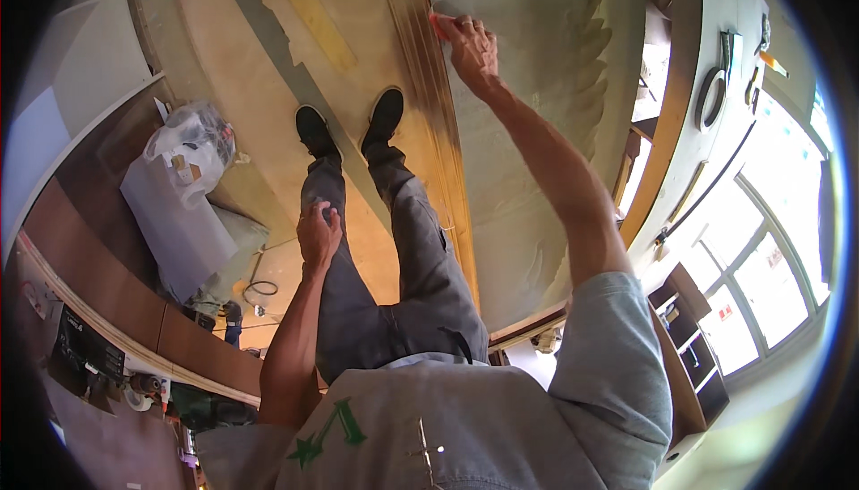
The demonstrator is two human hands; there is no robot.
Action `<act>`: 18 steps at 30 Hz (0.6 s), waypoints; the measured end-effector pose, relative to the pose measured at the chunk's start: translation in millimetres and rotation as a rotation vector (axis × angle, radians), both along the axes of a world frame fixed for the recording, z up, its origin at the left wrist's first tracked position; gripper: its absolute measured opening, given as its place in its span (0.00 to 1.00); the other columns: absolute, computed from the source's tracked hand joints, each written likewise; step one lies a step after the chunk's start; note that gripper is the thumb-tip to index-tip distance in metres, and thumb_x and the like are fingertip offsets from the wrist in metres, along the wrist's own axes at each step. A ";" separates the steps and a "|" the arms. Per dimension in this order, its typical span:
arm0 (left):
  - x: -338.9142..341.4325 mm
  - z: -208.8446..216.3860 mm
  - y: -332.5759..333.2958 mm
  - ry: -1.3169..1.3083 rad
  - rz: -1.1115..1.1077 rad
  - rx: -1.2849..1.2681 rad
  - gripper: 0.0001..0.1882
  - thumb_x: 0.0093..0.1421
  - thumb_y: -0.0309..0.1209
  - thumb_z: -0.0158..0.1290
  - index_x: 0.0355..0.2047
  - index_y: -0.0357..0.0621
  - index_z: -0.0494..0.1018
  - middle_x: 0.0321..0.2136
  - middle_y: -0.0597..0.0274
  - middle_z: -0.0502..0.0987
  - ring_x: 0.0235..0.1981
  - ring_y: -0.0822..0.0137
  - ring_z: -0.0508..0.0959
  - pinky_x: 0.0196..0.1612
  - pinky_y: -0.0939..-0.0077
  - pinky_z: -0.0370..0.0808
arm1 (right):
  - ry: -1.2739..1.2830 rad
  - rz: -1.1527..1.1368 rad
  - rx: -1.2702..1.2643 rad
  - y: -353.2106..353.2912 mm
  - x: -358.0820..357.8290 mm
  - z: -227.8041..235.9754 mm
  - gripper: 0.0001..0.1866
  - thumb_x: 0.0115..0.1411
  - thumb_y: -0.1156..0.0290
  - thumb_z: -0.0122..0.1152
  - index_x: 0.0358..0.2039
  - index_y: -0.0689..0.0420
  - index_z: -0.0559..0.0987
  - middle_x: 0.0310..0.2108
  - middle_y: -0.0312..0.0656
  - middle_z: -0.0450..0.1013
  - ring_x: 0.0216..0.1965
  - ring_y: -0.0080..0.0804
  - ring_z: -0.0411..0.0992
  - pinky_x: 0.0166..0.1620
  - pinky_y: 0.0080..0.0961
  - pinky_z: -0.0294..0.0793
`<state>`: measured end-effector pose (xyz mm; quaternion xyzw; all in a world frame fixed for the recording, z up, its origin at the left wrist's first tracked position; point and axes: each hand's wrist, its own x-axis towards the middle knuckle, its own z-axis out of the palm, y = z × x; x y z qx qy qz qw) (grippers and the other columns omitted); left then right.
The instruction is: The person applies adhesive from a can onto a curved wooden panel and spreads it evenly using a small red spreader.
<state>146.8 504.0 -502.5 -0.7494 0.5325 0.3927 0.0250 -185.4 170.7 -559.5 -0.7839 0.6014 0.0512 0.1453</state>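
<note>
My right hand point(474, 50) is stretched far forward, its fingers closed on a small red-orange piece point(438, 25). Most of that piece is hidden by the fingers, and its kind is unclear. It meets the long brown wooden edge strip point(428, 60) where the strip borders a grey-green panel point(528, 123). In front of my left thigh hangs my left hand point(319, 235), loosely curled, with a gap between thumb and fingers and nothing visible in it.
My dark shoes point(315, 132) stand on a light wooden surface point(242, 69) with a grey stripe. At left, a clear plastic bag point(190, 145) rests on a pale box point(170, 213) beside a curved brown panel point(107, 266). A tape roll point(711, 99) hangs at right, near bright windows point(761, 266).
</note>
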 end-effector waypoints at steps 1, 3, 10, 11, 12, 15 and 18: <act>1.5 -0.2 0.2 -0.005 -0.011 -0.007 0.14 0.63 0.36 0.58 0.44 0.40 0.79 0.41 0.48 0.82 0.41 0.45 0.82 0.48 0.54 0.77 | 0.001 0.098 0.003 6.6 -10.4 2.5 0.25 0.63 0.76 0.53 0.60 0.43 0.75 0.53 0.47 0.72 0.58 0.47 0.70 0.60 0.48 0.68; 1.9 1.5 -2.9 -0.021 -0.001 0.027 0.14 0.63 0.36 0.57 0.44 0.40 0.79 0.41 0.47 0.83 0.41 0.44 0.82 0.47 0.54 0.78 | 0.014 0.298 0.024 32.7 -49.7 4.4 0.25 0.63 0.75 0.53 0.60 0.42 0.75 0.54 0.46 0.72 0.59 0.46 0.69 0.62 0.48 0.66; -2.0 10.2 -6.6 0.012 0.069 0.064 0.13 0.63 0.35 0.57 0.44 0.40 0.79 0.40 0.46 0.83 0.43 0.44 0.82 0.48 0.54 0.78 | 0.005 0.325 0.204 177.3 -155.2 32.9 0.26 0.64 0.77 0.48 0.60 0.44 0.79 0.56 0.42 0.72 0.57 0.46 0.70 0.61 0.46 0.69; -3.0 9.3 -7.1 0.020 0.073 0.064 0.13 0.63 0.35 0.57 0.44 0.40 0.79 0.41 0.46 0.83 0.43 0.43 0.82 0.48 0.54 0.77 | -0.010 0.307 0.234 178.3 -156.9 35.6 0.26 0.64 0.78 0.48 0.60 0.44 0.78 0.56 0.42 0.73 0.56 0.46 0.70 0.60 0.45 0.70; 0.8 9.7 -4.1 0.011 0.079 0.070 0.13 0.63 0.35 0.57 0.44 0.40 0.79 0.41 0.46 0.83 0.43 0.43 0.82 0.49 0.54 0.77 | -0.056 0.244 0.216 163.9 -141.8 38.3 0.27 0.64 0.78 0.48 0.61 0.44 0.78 0.55 0.42 0.73 0.55 0.46 0.71 0.59 0.44 0.71; 2.6 8.6 1.5 0.007 0.066 0.076 0.13 0.63 0.35 0.57 0.44 0.40 0.79 0.42 0.47 0.82 0.44 0.43 0.81 0.49 0.54 0.77 | -0.081 0.041 0.104 117.1 -114.4 41.0 0.28 0.64 0.80 0.49 0.63 0.44 0.76 0.55 0.42 0.74 0.54 0.48 0.72 0.55 0.43 0.74; -3.5 1.8 3.5 0.030 0.026 0.033 0.13 0.63 0.35 0.57 0.44 0.40 0.78 0.42 0.48 0.81 0.44 0.44 0.81 0.48 0.54 0.77 | 0.027 -0.142 0.005 116.5 -121.3 23.6 0.30 0.64 0.80 0.50 0.66 0.43 0.73 0.57 0.42 0.72 0.53 0.50 0.72 0.52 0.44 0.76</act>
